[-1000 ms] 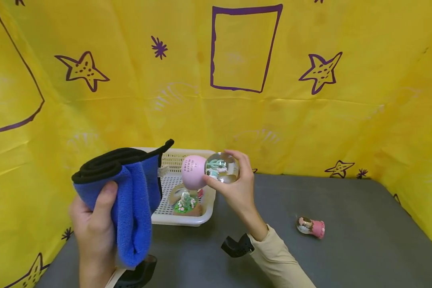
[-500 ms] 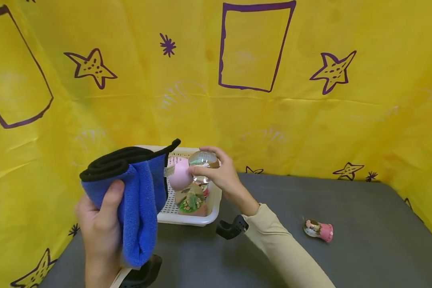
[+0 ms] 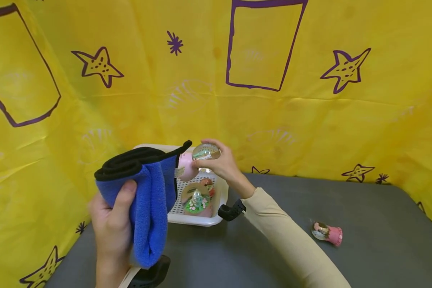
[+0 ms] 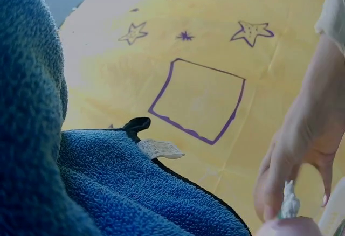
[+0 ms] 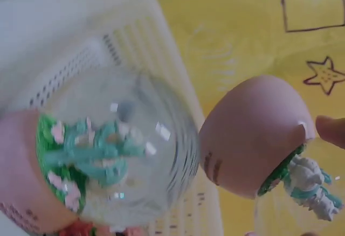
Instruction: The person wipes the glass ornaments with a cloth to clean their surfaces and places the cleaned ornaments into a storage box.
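Note:
My left hand [image 3: 109,228] grips a folded blue towel [image 3: 149,216] with black edging and a small white label. My right hand [image 3: 225,164] holds a snow globe [image 3: 206,153] by its clear ball, thumb on the near side. It lies sideways over the back of the white basket [image 3: 222,200], its pink base to the left and partly behind the towel. Close up in the right wrist view are its egg-shaped base [image 5: 253,133] and a white llama figure [image 5: 307,179]. Another snow globe [image 3: 197,202], with a green cactus and flowers, lies in the basket.
A small red-and-pink ornament [image 3: 207,185] lies in the basket behind that globe. On the grey table [image 3: 273,208], a little snow globe with a ruffled pink base [image 3: 334,236] lies on its side at the right. A yellow cloth [image 3: 201,112] hangs behind.
My right hand has carried the snow globe from the basket's right rim to above its back part. The left hand still grips the towel. The whole view has shifted slightly.

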{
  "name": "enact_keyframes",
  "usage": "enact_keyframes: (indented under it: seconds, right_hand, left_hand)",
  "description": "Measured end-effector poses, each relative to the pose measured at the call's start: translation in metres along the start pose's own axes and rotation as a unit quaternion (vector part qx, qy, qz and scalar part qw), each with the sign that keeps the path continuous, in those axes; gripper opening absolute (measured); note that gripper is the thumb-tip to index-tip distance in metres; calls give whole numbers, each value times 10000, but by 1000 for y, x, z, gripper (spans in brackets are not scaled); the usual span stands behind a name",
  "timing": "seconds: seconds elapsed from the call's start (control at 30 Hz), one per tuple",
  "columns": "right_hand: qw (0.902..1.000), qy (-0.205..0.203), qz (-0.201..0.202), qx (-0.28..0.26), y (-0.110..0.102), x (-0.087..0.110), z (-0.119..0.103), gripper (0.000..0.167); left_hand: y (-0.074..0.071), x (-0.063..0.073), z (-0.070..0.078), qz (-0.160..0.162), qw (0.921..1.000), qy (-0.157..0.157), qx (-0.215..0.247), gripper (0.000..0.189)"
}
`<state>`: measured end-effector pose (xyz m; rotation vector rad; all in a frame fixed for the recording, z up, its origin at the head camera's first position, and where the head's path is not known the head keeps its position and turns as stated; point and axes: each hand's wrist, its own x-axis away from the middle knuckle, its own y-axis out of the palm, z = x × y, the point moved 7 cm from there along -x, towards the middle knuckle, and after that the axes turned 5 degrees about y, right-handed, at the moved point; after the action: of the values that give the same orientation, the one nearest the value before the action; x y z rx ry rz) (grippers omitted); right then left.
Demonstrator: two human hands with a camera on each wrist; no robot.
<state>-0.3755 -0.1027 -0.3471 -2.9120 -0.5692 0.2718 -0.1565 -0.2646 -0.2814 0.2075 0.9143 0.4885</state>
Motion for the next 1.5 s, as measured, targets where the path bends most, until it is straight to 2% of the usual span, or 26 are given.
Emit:
enact_keyframes:
  seconds: [0.13, 0.27, 0.4, 0.67, 0.83, 1.03, 1.07, 1.2, 1.3, 1.43, 1.5]
  right_hand:
    - [9940, -469, 246, 957, 7, -9, -1, 77]
    - [9825, -750, 114, 1701, 21, -15, 0, 80]
    - [9687, -926, -210, 2293, 30, -20, 1, 79]
    - [9319, -1599, -1136, 3049, 44, -30, 1, 75]
    - [9100, -1575, -1579, 3496, 54, -33, 7, 84]
    - [8818, -1738, -1994, 3904, 67, -32, 20, 85]
    - [8800, -1755, -2042, 3914, 68, -32, 22, 84]
    - [8841, -1535, -2267, 3786, 71, -33, 29, 86]
    - [8810, -1402, -2488, 3771, 74, -34, 31, 83]
    - [8759, -1429, -2816, 3648, 79, -34, 27, 79]
    - [8788, -1408, -2918, 3503, 81, -34, 26, 79]
  left_hand:
    - [2, 0, 0, -24, 10000, -18, -5, 17]
    - [5, 2, -3, -192, 9998, -63, 38, 18]
    - [6, 3, -4, -237, 9997, -30, -51, 18]
    - [6, 4, -4, -301, 9994, -127, -97, 19]
    - [7, 4, -4, -301, 9994, -134, -43, 19]
    - [5, 5, -5, -214, 9996, -188, -43, 19]
    - [4, 5, -5, -204, 9997, -151, -56, 19]
    - [1, 2, -2, -162, 9998, 29, -66, 19]
    - [0, 0, -2, -182, 9998, 74, 8, 19]
    - [-2, 0, -2, -227, 9997, 94, 23, 20]
    - [-3, -1, -2, -212, 9997, 150, 33, 21]
